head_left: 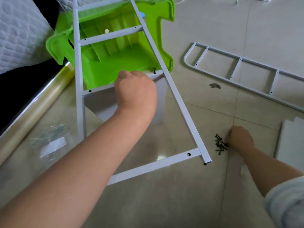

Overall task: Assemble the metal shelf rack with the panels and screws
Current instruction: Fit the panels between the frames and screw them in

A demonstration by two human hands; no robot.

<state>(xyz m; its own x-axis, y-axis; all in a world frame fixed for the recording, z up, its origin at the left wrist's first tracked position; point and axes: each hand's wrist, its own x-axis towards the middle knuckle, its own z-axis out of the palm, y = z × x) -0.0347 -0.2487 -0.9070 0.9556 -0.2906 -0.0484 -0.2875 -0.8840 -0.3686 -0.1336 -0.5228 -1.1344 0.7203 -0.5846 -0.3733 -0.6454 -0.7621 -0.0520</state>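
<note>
A white metal ladder-shaped side frame lies tilted across the middle, its far end propped on a green plastic stool. A white shelf panel stands on edge under the frame's crossbar, and a black screw sticks up from that crossbar. My left hand grips the crossbar and the panel's top edge, fingers curled over them. My right hand is down on the floor, its fingers curled at a pile of several black screws; whether it holds one is hidden.
A second white side frame lies flat on the tiled floor at the right. Another white panel lies at the right edge. A clear plastic bag and a roll of clear film lie left, beside a quilted mattress.
</note>
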